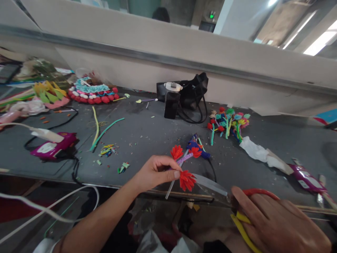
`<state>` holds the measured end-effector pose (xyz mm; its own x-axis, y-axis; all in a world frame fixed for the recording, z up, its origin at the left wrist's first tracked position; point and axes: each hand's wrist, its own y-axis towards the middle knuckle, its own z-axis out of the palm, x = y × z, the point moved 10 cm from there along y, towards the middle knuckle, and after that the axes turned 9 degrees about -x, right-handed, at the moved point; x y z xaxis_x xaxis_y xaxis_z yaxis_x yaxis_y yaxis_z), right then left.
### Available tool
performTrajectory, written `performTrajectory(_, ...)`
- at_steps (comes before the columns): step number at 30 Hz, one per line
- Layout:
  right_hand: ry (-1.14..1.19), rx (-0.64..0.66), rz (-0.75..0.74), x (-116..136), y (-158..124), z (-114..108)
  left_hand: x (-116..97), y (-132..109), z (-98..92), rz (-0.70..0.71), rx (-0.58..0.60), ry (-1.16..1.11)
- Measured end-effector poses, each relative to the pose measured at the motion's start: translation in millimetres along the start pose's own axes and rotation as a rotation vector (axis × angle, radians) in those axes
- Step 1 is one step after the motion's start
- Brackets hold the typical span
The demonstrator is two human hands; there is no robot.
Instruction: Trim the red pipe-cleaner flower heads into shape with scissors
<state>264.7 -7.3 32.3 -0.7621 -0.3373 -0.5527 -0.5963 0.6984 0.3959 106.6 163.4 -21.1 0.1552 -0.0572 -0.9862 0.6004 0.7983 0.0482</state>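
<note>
- Hands: the left hand (154, 172) reaches in from the lower left, thumb and fingertips pinched on a pale stick (169, 189).
- The stick slants over the near edge of the counter (147, 137); its lower end juts out below the hand.
- A red flower (186, 180) sits just right of the pinching fingertips, past the counter's front edge.
- A purple stem (185, 158) rises from the same pinch to two more red blooms (176, 152) and a blue piece (196, 144), low over the counter.
- The right hand (276, 225), at lower right, is closed around the red and yellow handles of the scissors (210, 184).
- The blades point left, their tips just beside the red flower; whether they touch it cannot be told.
- Farther back stand a dark bottle (172, 100) with a white cap and, touching it, a black bag (193, 92).
- Right of these lies a bunch (228, 123) of many-coloured flowers, with a crumpled white cloth (259, 153) near it.
- At far left lie a magenta glue gun (52, 147) with its cable, green strands (105, 131), small scraps (107, 150) and a red-and-blue wreath (92, 92).
</note>
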Motion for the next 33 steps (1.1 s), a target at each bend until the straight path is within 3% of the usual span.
performTrajectory(25,0.020,-0.026,0.004,1.3,-7.9,0.9,5.7,-0.4,-0.9,-0.033,0.004,-0.020)
performTrajectory(30,0.077,-0.021,0.087,-9.3,-15.4,4.0,4.1,0.3,-2.4,-0.046,-0.031,-0.081)
performTrajectory(33,0.148,0.053,0.242,-16.5,-20.6,8.8,3.6,0.9,-3.6,-0.053,-0.053,-0.137)
